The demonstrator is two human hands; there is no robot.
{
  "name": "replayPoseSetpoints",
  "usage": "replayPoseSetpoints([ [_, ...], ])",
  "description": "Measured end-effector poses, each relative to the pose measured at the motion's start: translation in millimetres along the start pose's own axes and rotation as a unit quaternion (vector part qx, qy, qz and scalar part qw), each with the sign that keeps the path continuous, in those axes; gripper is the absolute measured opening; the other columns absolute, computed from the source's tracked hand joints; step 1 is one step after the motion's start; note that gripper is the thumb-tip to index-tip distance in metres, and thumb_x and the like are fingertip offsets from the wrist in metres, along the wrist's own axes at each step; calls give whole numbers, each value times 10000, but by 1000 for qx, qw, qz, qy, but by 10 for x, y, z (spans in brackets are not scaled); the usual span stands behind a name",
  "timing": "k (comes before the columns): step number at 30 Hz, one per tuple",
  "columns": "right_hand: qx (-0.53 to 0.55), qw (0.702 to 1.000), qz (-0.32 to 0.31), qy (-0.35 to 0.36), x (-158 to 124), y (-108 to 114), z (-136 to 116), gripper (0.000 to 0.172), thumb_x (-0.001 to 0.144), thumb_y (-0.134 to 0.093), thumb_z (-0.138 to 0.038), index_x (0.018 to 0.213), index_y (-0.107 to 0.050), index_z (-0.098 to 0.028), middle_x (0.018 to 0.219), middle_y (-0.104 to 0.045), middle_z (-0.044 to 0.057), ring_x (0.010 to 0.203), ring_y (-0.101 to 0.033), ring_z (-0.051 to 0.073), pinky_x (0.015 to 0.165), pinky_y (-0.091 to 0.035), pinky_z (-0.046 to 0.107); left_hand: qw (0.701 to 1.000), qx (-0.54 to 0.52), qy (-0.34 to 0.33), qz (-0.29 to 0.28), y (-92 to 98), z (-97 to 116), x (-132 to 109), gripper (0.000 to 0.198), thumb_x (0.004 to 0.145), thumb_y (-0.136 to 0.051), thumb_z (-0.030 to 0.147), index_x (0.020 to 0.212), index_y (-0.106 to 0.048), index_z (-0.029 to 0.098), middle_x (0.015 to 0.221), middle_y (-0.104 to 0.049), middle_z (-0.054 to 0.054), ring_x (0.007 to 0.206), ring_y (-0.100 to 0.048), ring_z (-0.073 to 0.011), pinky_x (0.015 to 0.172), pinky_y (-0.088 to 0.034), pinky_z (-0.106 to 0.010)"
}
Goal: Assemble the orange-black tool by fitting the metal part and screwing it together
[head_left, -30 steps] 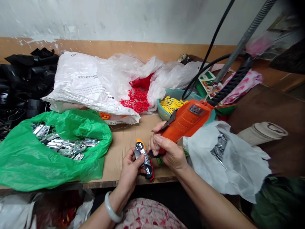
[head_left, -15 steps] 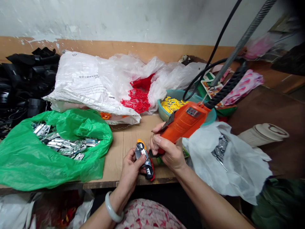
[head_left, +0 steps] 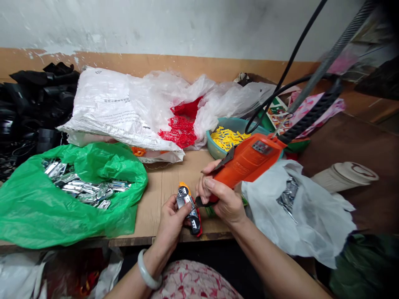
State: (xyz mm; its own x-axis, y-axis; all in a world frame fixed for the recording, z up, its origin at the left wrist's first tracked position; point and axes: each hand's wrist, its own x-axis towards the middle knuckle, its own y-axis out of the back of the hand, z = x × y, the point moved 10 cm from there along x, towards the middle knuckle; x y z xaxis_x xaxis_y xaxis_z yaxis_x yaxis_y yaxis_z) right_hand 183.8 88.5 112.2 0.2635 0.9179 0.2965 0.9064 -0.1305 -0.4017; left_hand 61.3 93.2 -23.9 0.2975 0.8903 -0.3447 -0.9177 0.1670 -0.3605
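Observation:
My left hand is closed round a small utility knife with a grey metal body, an orange tip and a red and black end, held just above the near edge of the wooden bench. My right hand grips an orange powered screwdriver that hangs from a black cable. Its dark tip touches the knife's side, right beside my left fingers.
A green bag of shiny metal parts lies at the left, a white bag of the same parts at the right. Behind are clear plastic bags with red pieces, a teal bowl of yellow pieces, and black items far left.
The screwdriver's body and cable have swung slightly to the right and its tip has pressed closer onto the knife. My left hand has stayed in place.

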Motion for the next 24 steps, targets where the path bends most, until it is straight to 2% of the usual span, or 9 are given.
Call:
replayPoseSetpoints([
  [7, 2, 1000, 1, -4, -8, 15, 40, 198, 822, -675, -302, 960, -569, -206, 514, -508, -77, 394, -450, 123, 421, -400, 261, 1000, -1, -9, 4, 5, 35, 0, 415, 600, -843, 382, 853, -617, 143, 654, -612, 12, 539, -510, -113, 423, -417, -178],
  [24, -14, 1000, 2, -22, 3, -11, 82, 215, 806, -697, -333, 945, -579, -219, 520, -492, -81, 394, -451, 130, 447, -413, 287, 1000, 0, -9, -3, -4, 27, -3, 422, 624, -839, 393, 895, -632, 145, 712, -643, -9, 571, -545, -130, 448, -448, -196],
])
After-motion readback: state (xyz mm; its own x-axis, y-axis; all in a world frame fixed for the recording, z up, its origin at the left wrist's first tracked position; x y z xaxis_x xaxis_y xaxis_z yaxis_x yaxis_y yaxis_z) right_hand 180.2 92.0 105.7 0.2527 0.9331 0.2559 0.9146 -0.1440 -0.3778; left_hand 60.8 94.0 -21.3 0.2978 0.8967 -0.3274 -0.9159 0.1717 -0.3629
